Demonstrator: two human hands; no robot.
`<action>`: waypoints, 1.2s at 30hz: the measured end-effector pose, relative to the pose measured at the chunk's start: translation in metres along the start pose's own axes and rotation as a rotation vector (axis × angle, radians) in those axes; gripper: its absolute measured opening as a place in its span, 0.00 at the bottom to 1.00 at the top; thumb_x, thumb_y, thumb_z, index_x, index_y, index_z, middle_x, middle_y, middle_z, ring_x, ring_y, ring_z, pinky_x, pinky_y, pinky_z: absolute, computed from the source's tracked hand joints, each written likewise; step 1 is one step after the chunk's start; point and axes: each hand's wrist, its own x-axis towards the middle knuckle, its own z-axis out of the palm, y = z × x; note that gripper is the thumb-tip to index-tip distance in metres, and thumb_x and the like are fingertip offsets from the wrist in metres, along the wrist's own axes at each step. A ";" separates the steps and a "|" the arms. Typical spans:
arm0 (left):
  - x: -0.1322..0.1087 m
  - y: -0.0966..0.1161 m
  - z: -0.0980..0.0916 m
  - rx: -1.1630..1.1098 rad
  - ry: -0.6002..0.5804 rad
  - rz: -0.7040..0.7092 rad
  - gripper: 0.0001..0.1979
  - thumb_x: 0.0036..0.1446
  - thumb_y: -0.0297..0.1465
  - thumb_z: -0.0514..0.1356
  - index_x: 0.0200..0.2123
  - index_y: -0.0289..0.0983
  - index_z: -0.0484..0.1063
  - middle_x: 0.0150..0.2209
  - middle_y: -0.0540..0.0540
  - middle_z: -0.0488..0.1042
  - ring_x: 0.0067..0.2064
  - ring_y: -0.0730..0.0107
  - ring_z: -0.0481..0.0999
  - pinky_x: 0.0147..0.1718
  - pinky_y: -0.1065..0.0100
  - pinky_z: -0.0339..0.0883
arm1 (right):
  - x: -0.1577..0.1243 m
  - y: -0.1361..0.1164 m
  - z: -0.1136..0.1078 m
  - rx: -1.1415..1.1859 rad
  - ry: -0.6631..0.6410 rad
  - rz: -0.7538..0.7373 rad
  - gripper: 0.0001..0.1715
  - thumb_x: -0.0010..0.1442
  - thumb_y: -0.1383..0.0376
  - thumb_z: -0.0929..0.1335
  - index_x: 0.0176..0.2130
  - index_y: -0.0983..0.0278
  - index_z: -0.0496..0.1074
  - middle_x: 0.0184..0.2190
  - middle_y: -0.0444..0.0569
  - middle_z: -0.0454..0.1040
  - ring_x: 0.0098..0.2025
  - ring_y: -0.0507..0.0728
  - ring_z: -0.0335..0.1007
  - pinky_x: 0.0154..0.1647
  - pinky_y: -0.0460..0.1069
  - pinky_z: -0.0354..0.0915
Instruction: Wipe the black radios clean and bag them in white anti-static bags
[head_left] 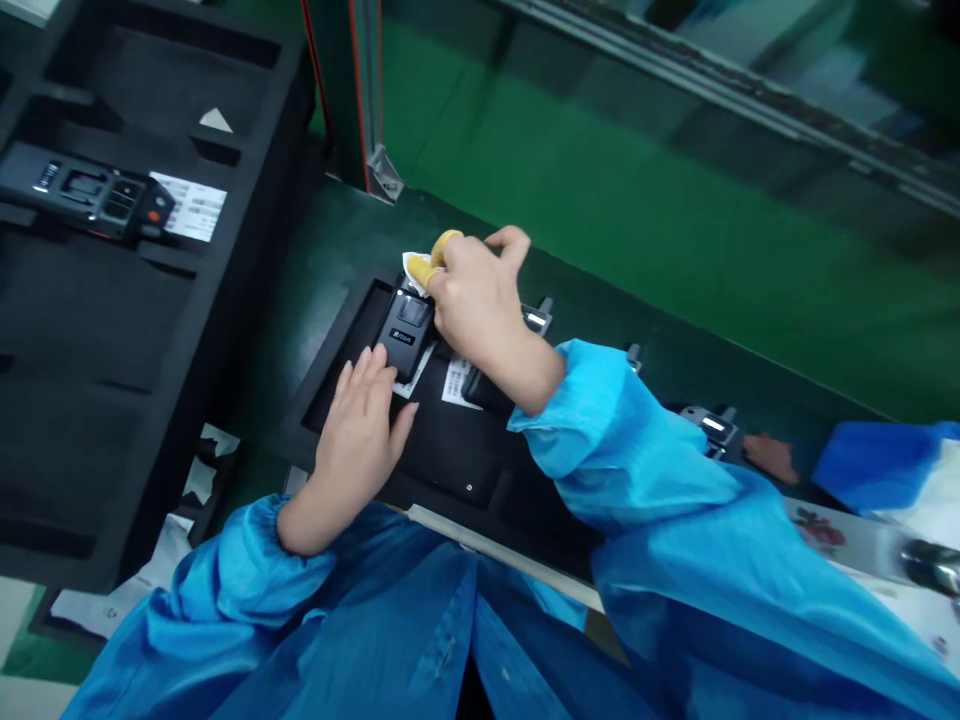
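Note:
A black handheld radio (406,338) with a label that seems to read "Riton" lies in a black foam tray (431,445). My right hand (480,300), with yellow finger cots on two fingers, pinches a white wipe (415,268) against the radio's top end. Stretched out flat, my left hand (358,430) rests its fingertips at the radio's lower edge. Just right of it, a second radio (486,388) is partly hidden under my right wrist. White printed labels (459,382) lie beside the radios.
Another foam tray (255,290) stands at the left, holding a radio (97,195) and a printed label (193,207). Further along the bench, another radio (709,425) shows past my sleeve, near a blue object (870,465). A metal post (367,100) rises behind.

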 end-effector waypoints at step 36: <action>-0.001 0.003 -0.001 -0.013 0.011 0.024 0.17 0.62 0.28 0.57 0.53 0.31 0.64 0.57 0.28 0.71 0.62 0.48 0.68 0.56 0.49 0.69 | -0.012 0.008 0.000 -0.060 -0.087 -0.129 0.24 0.68 0.68 0.54 0.31 0.59 0.73 0.32 0.44 0.68 0.40 0.53 0.60 0.52 0.60 0.50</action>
